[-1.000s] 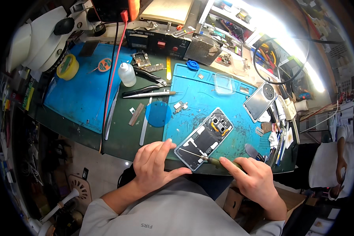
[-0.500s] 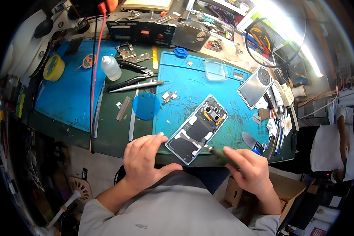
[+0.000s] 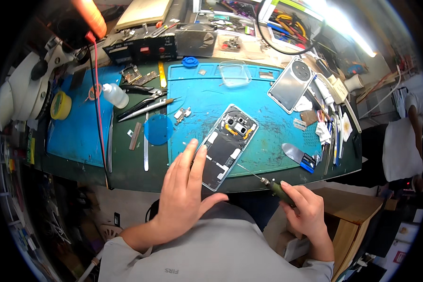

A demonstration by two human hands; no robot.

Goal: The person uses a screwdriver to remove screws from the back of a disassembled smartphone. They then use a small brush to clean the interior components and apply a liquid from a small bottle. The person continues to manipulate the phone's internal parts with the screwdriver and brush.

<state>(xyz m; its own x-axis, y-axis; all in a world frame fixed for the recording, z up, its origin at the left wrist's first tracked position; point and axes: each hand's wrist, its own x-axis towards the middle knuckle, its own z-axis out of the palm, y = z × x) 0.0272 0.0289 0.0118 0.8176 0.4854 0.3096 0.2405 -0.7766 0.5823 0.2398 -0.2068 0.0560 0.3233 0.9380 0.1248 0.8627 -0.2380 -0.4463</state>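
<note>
A smartphone with its back off (image 3: 223,152) lies tilted on the blue mat, showing dark inner covers, white patches and a camera module at its far end. Over the phone's lower left edge spreads my left hand (image 3: 179,199), open and holding nothing; whether its fingertips touch the phone I cannot tell. My right hand (image 3: 306,209) is closed round the green handle of a slim screwdriver (image 3: 278,189). The screwdriver's thin shaft points up and left, its tip just beside the phone's right edge.
A loose phone back cover (image 3: 289,89) lies at the right of the blue work mat (image 3: 192,84), above a blue-handled scraper (image 3: 300,157). Pliers (image 3: 143,96), a white bottle (image 3: 115,95) and a blue disc (image 3: 158,129) sit to the left. A person (image 3: 404,155) stands at far right.
My left hand has moved up and over the phone's left edge, its fingers stretched. The screwdriver has drawn off the phone to the right. The whole view has also shifted slightly.
</note>
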